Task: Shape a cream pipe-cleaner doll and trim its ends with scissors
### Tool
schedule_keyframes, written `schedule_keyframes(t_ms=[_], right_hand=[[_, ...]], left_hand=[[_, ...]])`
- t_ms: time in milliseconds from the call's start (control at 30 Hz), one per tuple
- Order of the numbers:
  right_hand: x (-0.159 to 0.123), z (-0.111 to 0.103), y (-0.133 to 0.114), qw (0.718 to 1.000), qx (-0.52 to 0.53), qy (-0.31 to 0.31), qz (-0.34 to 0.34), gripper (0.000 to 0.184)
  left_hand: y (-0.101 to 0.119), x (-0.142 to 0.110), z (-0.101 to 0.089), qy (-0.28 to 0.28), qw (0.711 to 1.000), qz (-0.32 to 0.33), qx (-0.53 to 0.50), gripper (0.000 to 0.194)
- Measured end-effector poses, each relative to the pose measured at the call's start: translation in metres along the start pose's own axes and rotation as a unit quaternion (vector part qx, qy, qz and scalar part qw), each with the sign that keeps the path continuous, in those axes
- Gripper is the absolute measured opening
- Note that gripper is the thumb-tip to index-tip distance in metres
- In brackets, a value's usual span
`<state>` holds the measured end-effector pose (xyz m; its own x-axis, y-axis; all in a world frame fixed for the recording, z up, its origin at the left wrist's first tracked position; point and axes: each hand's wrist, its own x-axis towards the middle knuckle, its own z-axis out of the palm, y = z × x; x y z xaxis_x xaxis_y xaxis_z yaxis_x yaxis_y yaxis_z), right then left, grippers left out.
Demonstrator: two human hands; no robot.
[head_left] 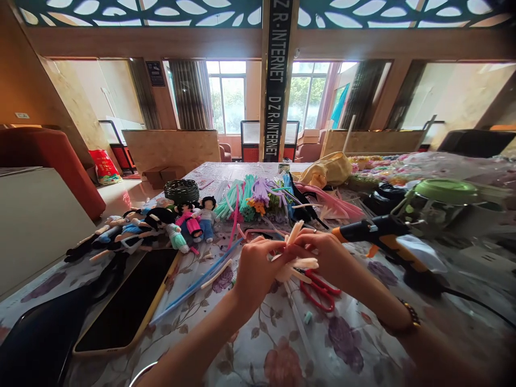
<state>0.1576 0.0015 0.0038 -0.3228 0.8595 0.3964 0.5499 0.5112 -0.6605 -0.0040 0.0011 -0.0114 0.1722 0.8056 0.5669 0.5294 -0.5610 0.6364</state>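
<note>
My left hand (258, 266) and my right hand (318, 250) meet above the flowered tablecloth, fingers pinched together. Between them they hold cream-coloured pipe cleaners (305, 263), bent together, with one end sticking up and others pointing right. How the pieces join is hidden by my fingers. Red-handled scissors (322, 290) lie just under my right hand. A black and orange glue gun (379, 231) rests to the right of it. Loose blue pipe cleaners (197, 282) and a short cream one (216, 274) lie left of my left hand.
Small dolls (137, 228) are heaped at the left, near a dark woven basket (181, 191). A phone (131, 301) lies in front of them. Bundles of coloured pipe cleaners (245, 199) fill the middle back. A green-lidded container (445, 191) and plastic bags (427, 164) stand at the right.
</note>
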Motion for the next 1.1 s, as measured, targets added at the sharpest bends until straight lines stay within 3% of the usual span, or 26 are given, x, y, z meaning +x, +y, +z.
schedule_keyframes(t_ms=[300,533,900,1100], right_hand=[[-0.0003,-0.0005,-0.0055,0.999,0.021,0.041,0.003,0.02],[-0.0005,-0.002,-0.0059,0.997,-0.004,0.071,0.002,0.019],[0.0002,-0.0041,-0.0033,0.98,0.178,-0.003,0.09,0.031],[0.0005,-0.0041,-0.0046,0.964,0.236,0.027,0.117,0.036]], left_hand=[[0.0051,0.0019,-0.0038,0.002,0.997,-0.047,-0.064,0.013],[0.0063,0.0019,-0.0029,-0.006,0.996,-0.074,-0.057,0.011],[0.0087,0.0021,-0.0039,-0.006,0.993,-0.092,-0.071,0.009],[0.0096,0.0015,-0.0045,-0.005,0.993,-0.095,-0.072,0.01]])
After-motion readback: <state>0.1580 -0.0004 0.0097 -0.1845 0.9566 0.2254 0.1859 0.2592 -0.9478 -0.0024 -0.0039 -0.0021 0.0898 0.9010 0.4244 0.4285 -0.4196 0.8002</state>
